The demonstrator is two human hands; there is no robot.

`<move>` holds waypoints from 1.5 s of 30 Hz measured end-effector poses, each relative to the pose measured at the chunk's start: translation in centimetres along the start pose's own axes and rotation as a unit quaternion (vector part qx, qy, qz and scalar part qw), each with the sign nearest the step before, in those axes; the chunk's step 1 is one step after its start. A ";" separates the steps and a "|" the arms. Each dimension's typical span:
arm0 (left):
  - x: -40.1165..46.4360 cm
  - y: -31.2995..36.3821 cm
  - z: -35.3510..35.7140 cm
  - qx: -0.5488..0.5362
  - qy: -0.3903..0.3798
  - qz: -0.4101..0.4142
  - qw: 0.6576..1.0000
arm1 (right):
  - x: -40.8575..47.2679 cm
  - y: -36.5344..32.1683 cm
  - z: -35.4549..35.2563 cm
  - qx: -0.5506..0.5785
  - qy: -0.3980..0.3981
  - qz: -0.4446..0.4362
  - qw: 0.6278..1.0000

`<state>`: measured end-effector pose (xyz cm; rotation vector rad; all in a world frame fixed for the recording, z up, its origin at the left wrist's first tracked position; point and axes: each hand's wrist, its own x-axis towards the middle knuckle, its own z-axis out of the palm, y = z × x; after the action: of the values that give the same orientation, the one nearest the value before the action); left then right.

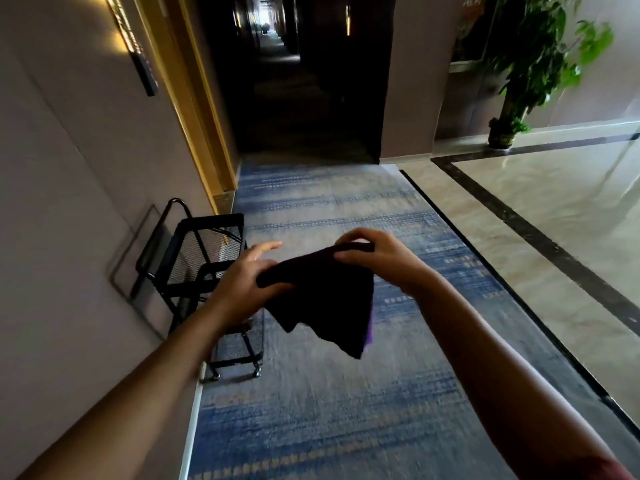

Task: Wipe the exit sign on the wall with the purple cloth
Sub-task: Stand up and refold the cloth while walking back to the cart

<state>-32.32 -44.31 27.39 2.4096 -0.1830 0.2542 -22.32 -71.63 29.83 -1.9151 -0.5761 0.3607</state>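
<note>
Both hands hold the purple cloth point(325, 292) up in front of me over the carpet point(346, 393). My right hand point(377, 259) pinches its top edge between closed fingers; my left hand point(247, 282) grips the other end under the thumb, fingers partly spread. The cloth hangs dark, with a purple edge showing at its lower right. Just left, a black wire cart point(204, 268) stands against the wall point(62, 202). The carpet strip is open ahead to a dark corridor point(294, 81); right lies a polished marble floor point(554, 220) with a potted plant point(530, 64). I cannot pick out the exit sign.
</note>
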 end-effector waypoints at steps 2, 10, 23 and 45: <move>1.5 -0.6 -0.7 -0.063 0.049 -0.016 0.997 | 3.3 0.5 -0.5 0.079 -0.009 0.004 0.997; 8.0 -5.8 -0.1 -0.324 0.277 -0.164 0.889 | 15.5 2.9 3.2 0.301 -0.028 0.052 0.952; 20.0 -26.8 -4.5 -0.322 0.281 -0.305 0.851 | 38.3 5.8 12.5 0.266 -0.028 0.081 0.960; 23.8 -49.1 -2.2 -0.167 0.430 -0.530 0.712 | 72.2 14.0 32.5 -0.017 -0.434 0.026 0.900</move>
<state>0.30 -7.68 3.36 1.4569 1.4010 0.6653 25.31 -11.83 4.86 -1.7362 -1.1062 1.2772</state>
